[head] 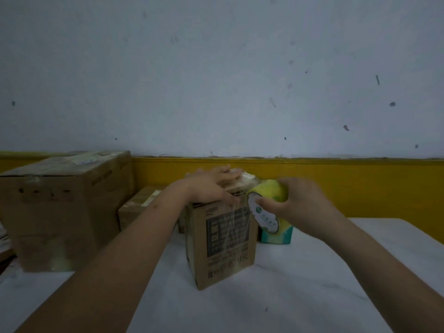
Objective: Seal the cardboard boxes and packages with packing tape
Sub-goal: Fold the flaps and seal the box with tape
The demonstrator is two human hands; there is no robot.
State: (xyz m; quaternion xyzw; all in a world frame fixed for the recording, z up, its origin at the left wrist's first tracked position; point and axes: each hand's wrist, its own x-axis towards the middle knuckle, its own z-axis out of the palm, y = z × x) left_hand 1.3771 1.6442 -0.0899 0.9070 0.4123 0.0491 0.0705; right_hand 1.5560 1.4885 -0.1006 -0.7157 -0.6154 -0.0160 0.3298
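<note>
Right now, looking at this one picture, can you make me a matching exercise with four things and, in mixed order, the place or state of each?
Things:
1. left hand
2. packing tape roll
3. large cardboard box
4. teal package

Places or states:
A. stands at the left on the white table
B. lies flat on top of the small printed box
C. sits behind the small printed box, on its right side
D. held in the right hand

Pairs: 1-B; 2-D; 3-A; 4-C.
</note>
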